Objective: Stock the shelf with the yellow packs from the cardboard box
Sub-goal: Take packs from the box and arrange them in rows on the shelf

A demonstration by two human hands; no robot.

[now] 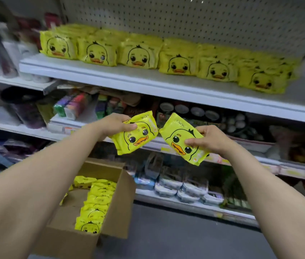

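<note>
With each hand — left hand (114,124), right hand (206,137) — pinching a yellow pack (135,134) below the shelf (148,79), carry underway — next, lift both onto it.

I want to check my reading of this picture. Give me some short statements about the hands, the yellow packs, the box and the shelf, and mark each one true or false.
1. The left hand grips one yellow pack, and the right hand grips a second yellow pack. True.
2. The cardboard box is empty. False: many loose packs lie inside it.
3. A row of packs stands on the top shelf. True.
4. Both held packs already rest on the top shelf. False: they are in the air, lower than that shelf.
5. The wall behind the top shelf is smooth glass. False: it is a board with holes.
</note>
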